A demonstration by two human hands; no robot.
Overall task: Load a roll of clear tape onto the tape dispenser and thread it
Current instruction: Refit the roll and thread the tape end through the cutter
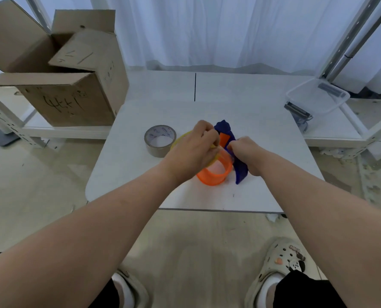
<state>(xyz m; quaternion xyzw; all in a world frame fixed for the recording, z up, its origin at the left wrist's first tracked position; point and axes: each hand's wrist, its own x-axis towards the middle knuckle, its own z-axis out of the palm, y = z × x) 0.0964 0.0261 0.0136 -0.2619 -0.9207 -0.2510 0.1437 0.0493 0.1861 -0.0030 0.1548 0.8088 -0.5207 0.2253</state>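
Left hand (196, 150) gripped the thin clear tape roll (180, 137), its rim tilted against the orange spool (216, 176) of the blue tape dispenser (241, 172); right hand (247, 152) grasped the dispenser body on the white table (140, 185); roll looked not yet seated, threading not begun; 1 brown tape roll (160, 140) sat just beside, untouched.

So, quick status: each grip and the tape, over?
Left grip holds clear tape roll at orange hub. Right grip holds blue dispenser. Brown roll left, off hub.
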